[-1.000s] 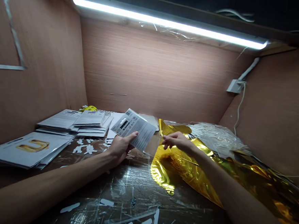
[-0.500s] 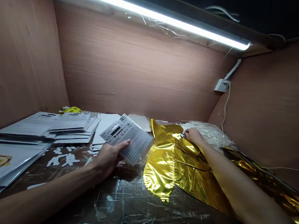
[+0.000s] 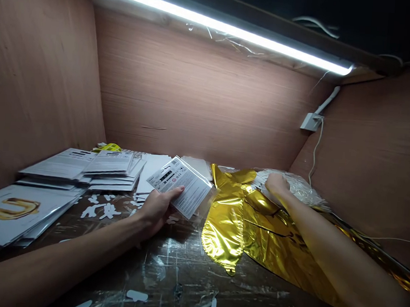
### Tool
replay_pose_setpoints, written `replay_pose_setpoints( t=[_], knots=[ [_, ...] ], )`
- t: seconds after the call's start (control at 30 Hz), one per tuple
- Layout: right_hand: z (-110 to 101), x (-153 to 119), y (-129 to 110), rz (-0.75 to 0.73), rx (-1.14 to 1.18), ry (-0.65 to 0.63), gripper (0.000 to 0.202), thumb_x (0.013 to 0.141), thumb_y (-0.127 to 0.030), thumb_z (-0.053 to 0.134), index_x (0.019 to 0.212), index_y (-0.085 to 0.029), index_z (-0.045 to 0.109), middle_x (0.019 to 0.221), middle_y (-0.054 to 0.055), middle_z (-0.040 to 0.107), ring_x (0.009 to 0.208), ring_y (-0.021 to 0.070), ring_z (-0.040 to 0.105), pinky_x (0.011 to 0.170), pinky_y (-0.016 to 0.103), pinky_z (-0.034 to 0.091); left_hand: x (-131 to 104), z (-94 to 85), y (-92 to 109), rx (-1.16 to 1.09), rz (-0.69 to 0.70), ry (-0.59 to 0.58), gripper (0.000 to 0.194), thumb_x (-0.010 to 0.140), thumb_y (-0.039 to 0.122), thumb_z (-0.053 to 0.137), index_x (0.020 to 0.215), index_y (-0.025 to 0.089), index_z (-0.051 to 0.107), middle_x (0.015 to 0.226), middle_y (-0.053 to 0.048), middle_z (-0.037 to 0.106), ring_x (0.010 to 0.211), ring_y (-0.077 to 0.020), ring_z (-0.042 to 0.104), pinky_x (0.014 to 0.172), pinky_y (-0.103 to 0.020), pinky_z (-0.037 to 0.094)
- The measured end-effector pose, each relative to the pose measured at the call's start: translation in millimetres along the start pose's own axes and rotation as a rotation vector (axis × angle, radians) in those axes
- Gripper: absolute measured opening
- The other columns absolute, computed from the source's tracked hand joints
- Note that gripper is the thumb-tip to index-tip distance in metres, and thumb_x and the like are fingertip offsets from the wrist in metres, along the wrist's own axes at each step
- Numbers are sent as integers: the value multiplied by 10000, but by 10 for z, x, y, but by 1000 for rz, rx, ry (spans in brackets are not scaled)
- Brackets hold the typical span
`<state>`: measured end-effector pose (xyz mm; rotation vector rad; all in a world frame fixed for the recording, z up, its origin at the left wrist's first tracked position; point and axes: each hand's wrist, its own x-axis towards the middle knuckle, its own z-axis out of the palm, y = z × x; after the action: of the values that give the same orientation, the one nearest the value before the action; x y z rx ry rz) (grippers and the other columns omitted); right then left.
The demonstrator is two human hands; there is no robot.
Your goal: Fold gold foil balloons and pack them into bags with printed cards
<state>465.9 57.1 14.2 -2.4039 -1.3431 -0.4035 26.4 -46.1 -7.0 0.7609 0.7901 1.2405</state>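
Note:
My left hand point(image 3: 157, 211) is closed on a white printed card in a clear sleeve point(image 3: 183, 189), thumb on top. The card is tilted, with a hang hole and barcode at its upper end. My right hand point(image 3: 278, 183) reaches to the back right, fingers curled at the edge of a heap of thin white straws point(image 3: 304, 191) with clear plastic about them. What its fingers hold, if anything, is hidden. Between my hands lies a flat gold foil balloon point(image 3: 223, 225), with more gold foil point(image 3: 268, 251) under my right forearm.
Stacks of sleeved cards stand at the left, one card point(image 3: 9, 210) showing a gold U. White sheets point(image 3: 151, 168) and a yellow item point(image 3: 110, 148) lie behind. White paper scraps point(image 3: 137, 295) litter the dark table. Wooden walls enclose it; a light tube point(image 3: 217, 23) hangs above.
My right hand has moved from the gold foil's back edge rightward to the white straws. My left hand still holds the sleeved card. The view has shifted slightly left.

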Motion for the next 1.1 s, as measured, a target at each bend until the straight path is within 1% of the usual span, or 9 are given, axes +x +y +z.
replay_pose_setpoints(
  t=[0.13, 0.17, 0.23, 0.27, 0.33, 0.4, 0.5, 0.77, 1.1],
  knots=[
    [-371, -232, -148, -64, 117, 213, 323, 968, -268, 551, 1110, -75, 768, 1033, 276, 727, 966, 329, 713, 813, 402, 506, 90, -37, 15, -83, -24, 49, 140, 868, 127, 712, 983, 48, 700, 869, -150, 749, 664, -210, 716, 575, -313, 633],
    [-441, -352, -244, -131, 186, 275, 330, 985, -297, 530, 1136, -122, 765, 1040, 220, 744, 976, 302, 710, 841, 386, 506, 117, -53, 19, -97, -26, 55, 125, 864, 135, 716, 953, 50, 697, 845, -139, 742, 640, -195, 705, 551, -290, 620],
    [-547, -659, -470, -400, 530, 384, 286, 953, -351, 605, 1075, -164, 784, 979, 134, 770, 922, 264, 714, 853, 359, 516, 167, -91, 31, -116, -18, 60, 125, 855, 151, 724, 930, 56, 693, 835, -121, 733, 624, -177, 692, 525, -265, 603],
    [-587, -831, -583, -534, 691, 342, 282, 940, -386, 633, 1063, -183, 785, 971, 105, 772, 896, 247, 714, 814, 340, 528, 187, -111, 38, -122, -9, 64, 132, 851, 154, 725, 936, 59, 692, 845, -117, 732, 631, -176, 693, 522, -263, 601],
    [-646, -1156, -768, -772, 889, 135, 253, 937, -402, 648, 1012, -204, 786, 967, 77, 765, 874, 223, 705, 767, 317, 532, 215, -145, 53, -124, 13, 76, 140, 847, 153, 722, 949, 65, 689, 855, -111, 731, 632, -176, 691, 511, -267, 597],
    [-672, -1399, -877, -882, 956, 42, 213, 940, -381, 656, 971, -213, 783, 941, 65, 757, 856, 211, 696, 755, 314, 526, 227, -169, 63, -121, 27, 68, 130, 840, 156, 725, 926, 68, 681, 826, -102, 723, 606, -167, 676, 496, -262, 588],
    [-654, -1565, -919, -928, 942, 33, 171, 948, -331, 654, 949, -218, 782, 925, 62, 754, 848, 208, 689, 760, 325, 520, 223, -181, 64, -111, 30, 24, 140, 816, 165, 752, 886, 71, 674, 801, -97, 712, 612, -168, 676, 506, -252, 586],
    [-573, -1586, -872, -884, 888, 51, 170, 951, -309, 643, 938, -212, 782, 887, 54, 750, 784, 200, 676, 689, 314, 496, 133, -108, 55, -55, -5, 12, 132, 849, 180, 706, 904, 62, 685, 769, -123, 714, 580, -178, 670, 492, -255, 576],
    [-493, -1675, -877, -903, 686, 357, 231, 990, -280, 546, 968, -217, 767, 877, 66, 767, 780, 222, 714, 736, 340, 543, 60, -64, 38, -9, 26, 20, 118, 835, 128, 734, 910, 40, 709, 862, -121, 737, 674, -170, 697, 573, -258, 611]
  ],
)
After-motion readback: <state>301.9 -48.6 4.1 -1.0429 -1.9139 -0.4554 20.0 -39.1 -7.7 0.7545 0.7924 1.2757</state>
